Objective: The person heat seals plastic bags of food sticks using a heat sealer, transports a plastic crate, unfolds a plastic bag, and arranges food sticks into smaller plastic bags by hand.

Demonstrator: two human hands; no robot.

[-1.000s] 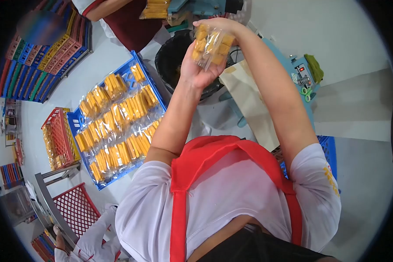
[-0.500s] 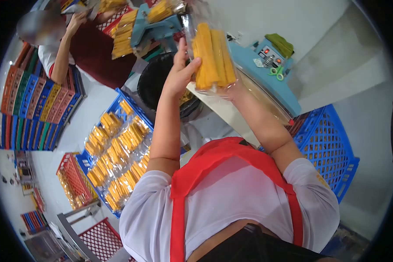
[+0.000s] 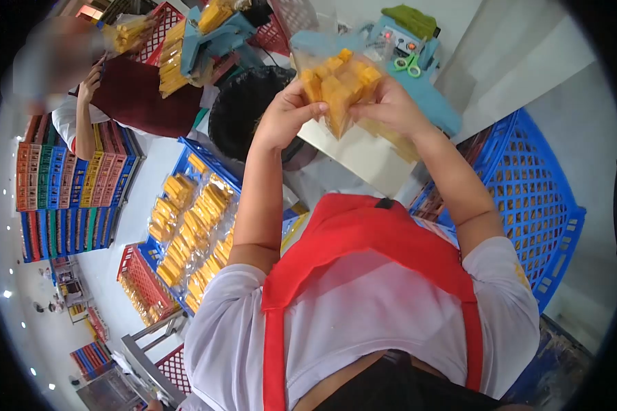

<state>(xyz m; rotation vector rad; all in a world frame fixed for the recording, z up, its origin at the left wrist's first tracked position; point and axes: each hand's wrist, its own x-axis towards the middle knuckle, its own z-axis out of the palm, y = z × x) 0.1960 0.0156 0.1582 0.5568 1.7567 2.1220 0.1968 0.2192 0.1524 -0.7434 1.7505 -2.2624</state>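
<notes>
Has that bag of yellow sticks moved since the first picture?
Yes: as seen here, the bag of yellow sticks has shifted toward the green-handled scissors on the blue sealing machine.

A smooth, pale grey wall (image 3: 562, 116) rises from one towards three o'clock, its surface softly shaded, while a glossy, whitish floor (image 3: 144, 198) spreads beneath the scene around nine o'clock. Tall stacks of red, blue, green and yellow plastic crates (image 3: 75, 179) stand at nine o'clock, and a grey metal-framed rack (image 3: 138, 358) sits near half past seven. Small, round white lights (image 3: 7, 294) dot the far edge between eight and nine.
</notes>
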